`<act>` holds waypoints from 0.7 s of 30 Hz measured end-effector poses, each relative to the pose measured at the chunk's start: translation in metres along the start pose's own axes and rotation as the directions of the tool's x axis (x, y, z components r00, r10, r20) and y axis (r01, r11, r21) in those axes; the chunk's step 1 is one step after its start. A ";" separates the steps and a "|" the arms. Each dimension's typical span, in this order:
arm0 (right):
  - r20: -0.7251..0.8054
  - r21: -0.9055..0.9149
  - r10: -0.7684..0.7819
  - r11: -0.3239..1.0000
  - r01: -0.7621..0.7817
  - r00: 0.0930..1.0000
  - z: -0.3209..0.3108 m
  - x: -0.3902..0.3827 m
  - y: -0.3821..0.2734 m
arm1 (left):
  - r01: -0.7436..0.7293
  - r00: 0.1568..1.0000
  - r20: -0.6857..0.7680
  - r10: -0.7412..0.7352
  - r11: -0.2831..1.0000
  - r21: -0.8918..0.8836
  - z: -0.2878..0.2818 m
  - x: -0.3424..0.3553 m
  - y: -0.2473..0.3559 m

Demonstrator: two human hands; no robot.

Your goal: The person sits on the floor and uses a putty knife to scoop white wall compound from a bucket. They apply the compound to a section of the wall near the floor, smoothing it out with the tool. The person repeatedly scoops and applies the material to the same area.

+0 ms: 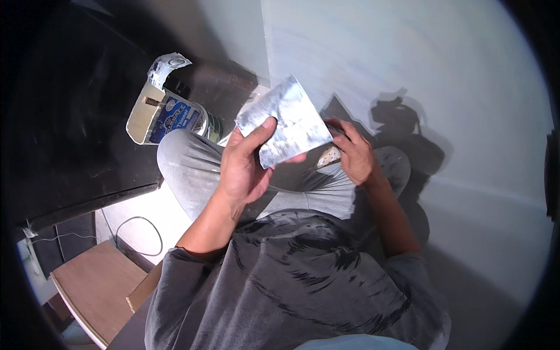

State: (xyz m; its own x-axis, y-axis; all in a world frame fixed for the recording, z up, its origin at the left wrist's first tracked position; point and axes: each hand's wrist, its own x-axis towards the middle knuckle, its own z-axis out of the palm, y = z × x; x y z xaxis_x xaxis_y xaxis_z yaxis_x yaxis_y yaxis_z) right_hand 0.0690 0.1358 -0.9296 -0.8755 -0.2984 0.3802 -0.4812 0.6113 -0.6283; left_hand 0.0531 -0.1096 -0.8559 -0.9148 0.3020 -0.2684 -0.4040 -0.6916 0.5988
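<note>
While the left hand [245, 169] grips a flat grey blade [287, 121], thumb pressed on its face and fingers curled behind, the right hand [353, 154] is closed around something small and pale [328, 156] just under the blade's lower edge. Judged step: cleaning or scraping the blade, held above the lap between both hands. Next move likely calls for a steady left grip while the right works along the edge. Beyond the left hand, a tipped bucket [169, 114] with a torn lid lies on the floor. Hard to make out: what the pale piece is, and the blade's handle, hidden behind the left palm.
</note>
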 end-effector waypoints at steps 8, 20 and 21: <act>-0.265 0.253 0.204 0.958 -0.137 0.942 -0.012 -0.001 0.029 | 0.154 0.915 -0.404 -0.007 0.931 0.331 -0.128 0.128 -0.043; -0.102 0.360 0.382 0.875 -0.324 0.919 0.003 -0.010 0.054 | 0.207 0.477 -0.798 0.369 0.835 0.510 -0.290 0.251 -0.226; -0.072 0.339 0.385 0.877 -0.341 0.920 0.004 -0.013 0.057 | 0.295 0.445 -0.788 0.425 0.761 0.577 -0.275 0.248 -0.225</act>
State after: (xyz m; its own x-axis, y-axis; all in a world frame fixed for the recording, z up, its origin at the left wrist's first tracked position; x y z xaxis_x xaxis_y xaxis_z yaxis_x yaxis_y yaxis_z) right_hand 0.0527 0.1710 -0.9729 -0.9875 0.0141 0.1568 -0.1390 0.3889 -0.9107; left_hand -0.0818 -0.0595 -1.2645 -0.5749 -0.6770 -0.4595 -0.5801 -0.0588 0.8124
